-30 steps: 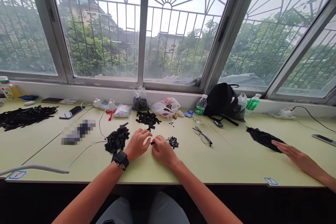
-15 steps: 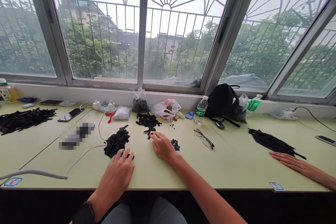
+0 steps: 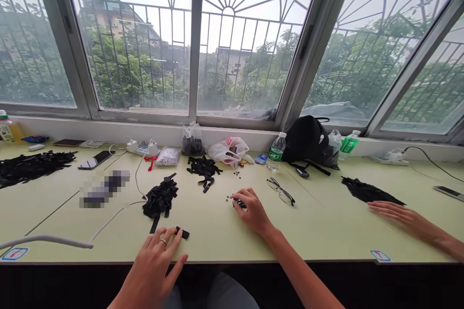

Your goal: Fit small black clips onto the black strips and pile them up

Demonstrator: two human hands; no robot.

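Observation:
My left hand rests at the table's front edge with fingers spread, its fingertips beside a short black strip. Behind it lies a heap of black fabric strips, with a smaller heap farther back. My right hand curls over a little cluster of small dark pieces, partly hiding it. Several tiny pieces are scattered just left of that hand. At the right, a co-worker's hand lies flat beside another black strip pile.
Eyeglasses lie right of my right hand. A water bottle, white plastic bag and black bag stand along the window ledge. A phone, a pixelated object and a white cable lie left.
My left hand has drawn back toward the table's front edge, and the short black strip now lies nearer that edge. My right hand has moved rightward onto the small dark pieces.

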